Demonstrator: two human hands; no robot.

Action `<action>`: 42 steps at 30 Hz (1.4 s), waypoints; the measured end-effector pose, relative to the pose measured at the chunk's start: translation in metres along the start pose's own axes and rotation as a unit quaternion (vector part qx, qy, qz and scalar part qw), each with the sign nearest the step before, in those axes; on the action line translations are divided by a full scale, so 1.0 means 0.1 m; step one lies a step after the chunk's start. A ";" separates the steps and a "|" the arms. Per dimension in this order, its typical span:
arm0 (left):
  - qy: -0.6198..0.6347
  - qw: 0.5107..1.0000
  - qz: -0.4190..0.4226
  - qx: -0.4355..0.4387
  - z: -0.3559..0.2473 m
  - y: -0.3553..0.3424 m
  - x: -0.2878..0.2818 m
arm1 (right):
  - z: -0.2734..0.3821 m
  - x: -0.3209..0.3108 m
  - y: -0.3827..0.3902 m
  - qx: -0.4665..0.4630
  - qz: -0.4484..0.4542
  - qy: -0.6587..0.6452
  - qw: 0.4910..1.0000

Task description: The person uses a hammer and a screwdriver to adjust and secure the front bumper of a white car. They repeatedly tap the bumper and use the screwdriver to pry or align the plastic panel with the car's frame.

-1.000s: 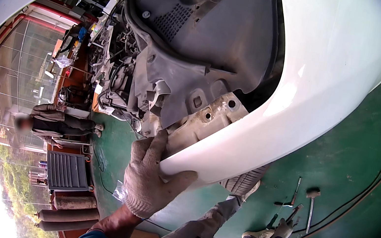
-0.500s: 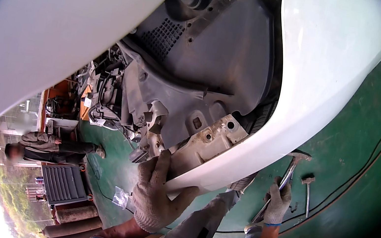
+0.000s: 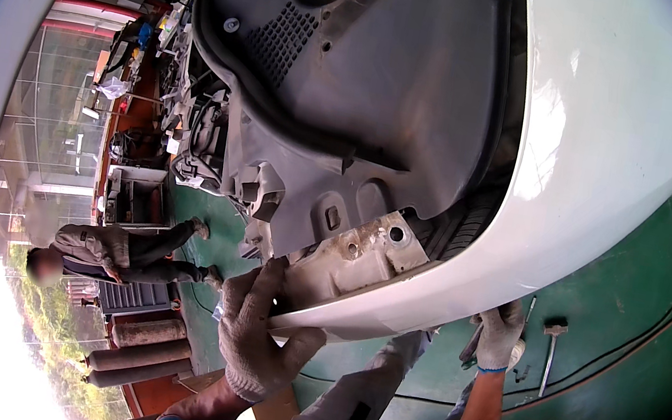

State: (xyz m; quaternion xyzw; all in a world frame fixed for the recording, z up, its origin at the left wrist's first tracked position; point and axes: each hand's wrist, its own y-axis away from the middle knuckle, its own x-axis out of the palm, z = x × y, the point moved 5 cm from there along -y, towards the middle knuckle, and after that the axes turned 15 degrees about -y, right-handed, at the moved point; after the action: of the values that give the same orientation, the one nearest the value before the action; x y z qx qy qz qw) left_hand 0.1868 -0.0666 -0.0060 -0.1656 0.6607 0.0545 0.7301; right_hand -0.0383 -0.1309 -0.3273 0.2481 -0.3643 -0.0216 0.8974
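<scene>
Pinching left hand, knit-gloved, glossy panel

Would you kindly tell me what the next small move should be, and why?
Probably firm up the left hand on the white panel: its fingers straddle the panel's end, while the right hand is partly hidden behind the lower edge.

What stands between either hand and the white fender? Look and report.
Nothing visible blocks the left hand: its thumb and fingers straddle the near end of the white fender. Nothing shows between the right hand and the fender's edge either, but its fingertips are hidden there, so I can't tell what lies behind.
</scene>
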 end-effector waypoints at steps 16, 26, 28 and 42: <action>0.055 0.997 -0.040 -0.039 0.13 0.00 0.06 | -0.36 -0.89 -0.64 0.066 0.060 -0.050 0.995; 0.042 0.997 -0.045 -0.040 0.23 -0.07 0.14 | -0.56 -1.69 -1.35 -0.390 0.314 0.652 0.569; 0.031 0.998 -0.033 -0.051 0.35 0.04 0.13 | -0.55 -1.48 -1.44 -0.396 0.329 0.655 0.553; 0.024 0.998 -0.033 -0.045 0.22 0.05 0.13 | 0.06 -0.51 -1.81 -0.448 0.300 0.691 0.481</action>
State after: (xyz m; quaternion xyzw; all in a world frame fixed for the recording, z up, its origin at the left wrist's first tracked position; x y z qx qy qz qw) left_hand 0.2080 -0.0568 -0.0176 -0.2217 0.6687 0.0560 0.7075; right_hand -0.0543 -0.2810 -0.4404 -0.3765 0.3803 0.2672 0.8014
